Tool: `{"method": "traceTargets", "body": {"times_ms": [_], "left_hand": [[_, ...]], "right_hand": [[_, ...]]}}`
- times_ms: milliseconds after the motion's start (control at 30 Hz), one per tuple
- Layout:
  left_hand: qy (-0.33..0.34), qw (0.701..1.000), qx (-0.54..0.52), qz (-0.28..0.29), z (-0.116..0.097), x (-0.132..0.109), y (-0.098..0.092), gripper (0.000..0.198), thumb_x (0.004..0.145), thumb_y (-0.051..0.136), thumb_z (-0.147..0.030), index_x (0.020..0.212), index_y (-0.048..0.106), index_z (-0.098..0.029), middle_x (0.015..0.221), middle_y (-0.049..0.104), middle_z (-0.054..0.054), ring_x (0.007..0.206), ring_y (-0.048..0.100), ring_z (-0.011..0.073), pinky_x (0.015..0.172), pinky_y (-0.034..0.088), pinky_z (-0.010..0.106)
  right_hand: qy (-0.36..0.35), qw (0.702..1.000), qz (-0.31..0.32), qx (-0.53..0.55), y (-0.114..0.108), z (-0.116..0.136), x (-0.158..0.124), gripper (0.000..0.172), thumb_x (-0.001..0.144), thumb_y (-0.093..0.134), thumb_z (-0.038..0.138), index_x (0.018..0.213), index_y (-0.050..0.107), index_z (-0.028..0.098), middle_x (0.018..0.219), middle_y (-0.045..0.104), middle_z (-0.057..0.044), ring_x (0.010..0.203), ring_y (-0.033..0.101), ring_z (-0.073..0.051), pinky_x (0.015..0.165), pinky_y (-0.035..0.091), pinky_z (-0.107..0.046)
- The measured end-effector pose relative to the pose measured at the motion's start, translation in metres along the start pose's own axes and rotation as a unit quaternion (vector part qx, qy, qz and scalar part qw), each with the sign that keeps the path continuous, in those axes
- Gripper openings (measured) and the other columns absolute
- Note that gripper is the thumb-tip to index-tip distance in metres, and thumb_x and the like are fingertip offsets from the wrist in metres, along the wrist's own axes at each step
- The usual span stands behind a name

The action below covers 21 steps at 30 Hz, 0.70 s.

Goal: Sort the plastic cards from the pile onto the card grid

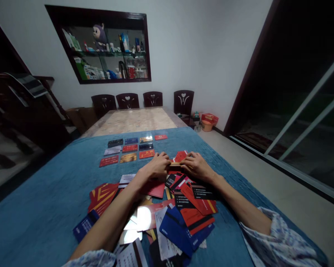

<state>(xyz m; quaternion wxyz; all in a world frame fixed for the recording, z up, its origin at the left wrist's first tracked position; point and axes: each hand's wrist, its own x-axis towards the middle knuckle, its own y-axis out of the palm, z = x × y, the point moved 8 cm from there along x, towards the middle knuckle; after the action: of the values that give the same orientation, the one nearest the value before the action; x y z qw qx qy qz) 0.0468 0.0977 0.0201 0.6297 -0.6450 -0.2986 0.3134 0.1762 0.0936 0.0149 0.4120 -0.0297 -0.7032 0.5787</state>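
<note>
My left hand (159, 165) and my right hand (195, 165) are side by side above a heap of cards. Between them both hands grip a gold card (175, 164), seen nearly edge-on; whether others lie behind it I cannot tell. Below and around my wrists spreads the loose heap, with blue cards (174, 227), black cards (202, 192), orange-red cards (196, 218) and a shiny pale card (145, 218). Beyond my left hand, several cards lie in rows, among them a gold one (128, 158) and a red one (109, 161).
A blue cloth (52, 185) covers the near part of the table, with bare marble top (139, 119) beyond. Dark chairs (183, 102) stand at the far end. A wall cabinet (111, 53) holds bottles and a plush toy. An orange bucket (207, 125) is on the floor.
</note>
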Motion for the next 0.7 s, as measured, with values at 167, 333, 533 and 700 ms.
{"method": "traceTargets", "body": {"times_ms": [167,333,533,700], "left_hand": [[-0.020,1.000,-0.020,-0.012,0.003,0.000,-0.005,0.024,0.082,0.053,-0.015,0.099,0.071,-0.020,0.109,0.062,0.011,0.111,0.049,0.0276,0.094,0.036,0.045],[-0.027,0.999,-0.034,-0.014,0.006,0.001,-0.003,0.025,0.081,0.051,-0.010,0.096,0.069,-0.017,0.104,0.064,0.011,0.107,0.052,0.0278,0.091,0.039,0.043],[-0.025,0.996,-0.074,-0.051,0.013,0.004,0.000,0.031,0.079,0.049,-0.005,0.101,0.068,-0.017,0.103,0.068,0.009,0.104,0.056,0.0265,0.090,0.042,0.039],[-0.027,0.989,-0.120,-0.086,0.017,0.004,0.001,0.046,0.075,0.054,-0.004,0.117,0.064,-0.020,0.107,0.070,0.006,0.104,0.058,0.0251,0.093,0.043,0.037]], "right_hand": [[0.012,0.998,-0.064,-0.002,-0.005,-0.006,-0.001,0.028,0.100,0.049,0.031,0.092,0.073,0.020,0.086,0.074,-0.007,0.089,0.056,-0.021,0.079,0.037,-0.034],[0.016,0.997,-0.081,-0.008,-0.007,-0.005,-0.001,0.028,0.099,0.048,0.029,0.092,0.073,0.019,0.082,0.073,-0.007,0.085,0.055,-0.020,0.076,0.038,-0.033],[0.032,0.996,-0.087,0.004,-0.006,-0.005,0.000,0.026,0.098,0.047,0.023,0.094,0.072,0.017,0.081,0.072,-0.008,0.081,0.055,-0.019,0.073,0.038,-0.031],[0.058,0.995,-0.084,0.017,-0.010,-0.005,0.000,0.025,0.096,0.047,0.019,0.108,0.070,0.017,0.088,0.070,-0.009,0.081,0.055,-0.019,0.075,0.042,-0.030]]}}
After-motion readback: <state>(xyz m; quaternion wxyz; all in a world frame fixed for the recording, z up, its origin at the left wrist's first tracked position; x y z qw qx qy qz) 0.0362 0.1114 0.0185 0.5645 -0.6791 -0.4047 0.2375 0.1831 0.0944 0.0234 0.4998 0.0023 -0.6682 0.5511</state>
